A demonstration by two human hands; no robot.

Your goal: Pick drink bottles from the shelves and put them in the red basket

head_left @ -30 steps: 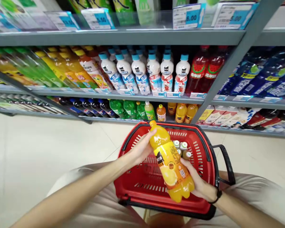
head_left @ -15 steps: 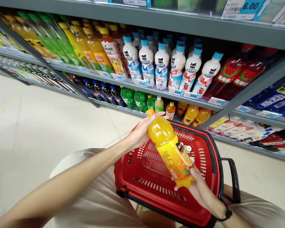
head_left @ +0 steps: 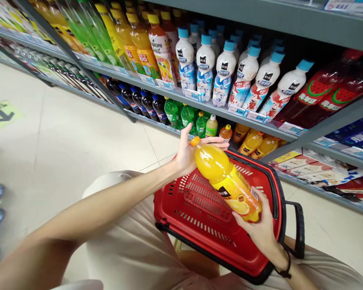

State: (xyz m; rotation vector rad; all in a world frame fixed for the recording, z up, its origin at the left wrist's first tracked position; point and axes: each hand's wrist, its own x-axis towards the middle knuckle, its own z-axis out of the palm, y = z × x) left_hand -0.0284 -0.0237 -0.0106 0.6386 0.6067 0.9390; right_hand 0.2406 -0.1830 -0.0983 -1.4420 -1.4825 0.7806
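supermarket shelves (head_left: 260,20) of bottled drinks (head_left: 205,72) stand beyond a red shopping basket (head_left: 245,253). over it, the grip of the right hand (head_left: 261,227) clasps a tilted orange juice bottle (head_left: 226,180) near its base; the left hand (head_left: 188,155), unclenched, cradles its neck.

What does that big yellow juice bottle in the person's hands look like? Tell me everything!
The juice bottle looks like clear, shiny plastic, with yellow liquid inside. Its orange cap is on, and its yellow-and-orange label shows fruit and a black patch. It's tilted above the red basket, cap toward the picture's upper left, base toward the lower right. The right hand grips near the base; the left hand is open around the neck end.
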